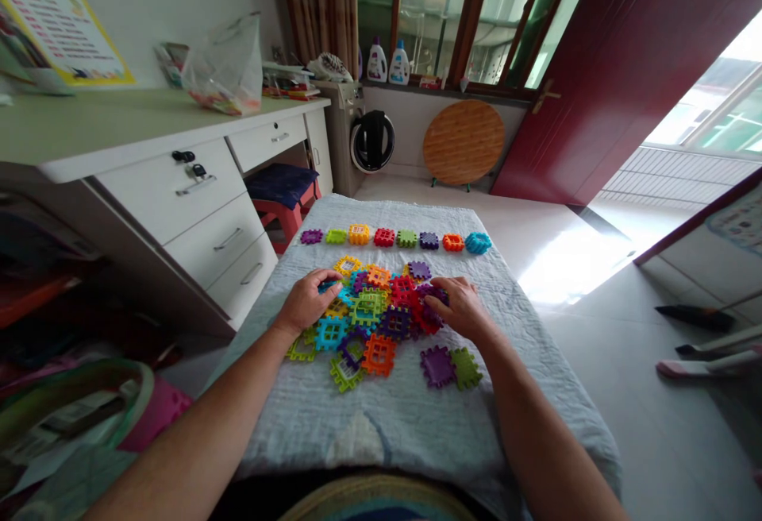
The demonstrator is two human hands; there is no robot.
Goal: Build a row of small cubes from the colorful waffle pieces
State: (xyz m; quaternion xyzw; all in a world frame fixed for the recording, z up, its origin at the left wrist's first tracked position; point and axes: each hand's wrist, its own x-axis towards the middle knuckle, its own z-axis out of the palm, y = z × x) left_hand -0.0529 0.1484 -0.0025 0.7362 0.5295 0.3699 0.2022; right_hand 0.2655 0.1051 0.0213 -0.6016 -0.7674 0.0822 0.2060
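Observation:
A loose heap of notched plastic building tiles (369,306) in several colours lies mid-table. My left hand (309,299) rests at its left edge, thumb and fingers apart around a blue tile. On the opposite side my right hand (461,306) touches the heap, its thumb and fingers parted over a purple tile (439,294) beside red ones. Its lower fingers are partly hidden. Nearer me lie a flat purple tile (437,367) and a green tile (466,368), edge to edge. Behind the heap stands a row of small assembled blocks, from a purple block (311,237) to a blue rounded one (478,243).
A pale cloth (417,441) covers the small table. To the left are a white desk (178,128) with drawers and a red stool (289,215) with a dark cushion. A pink basket (158,410) sits at lower left. A washing machine (345,132) stands behind.

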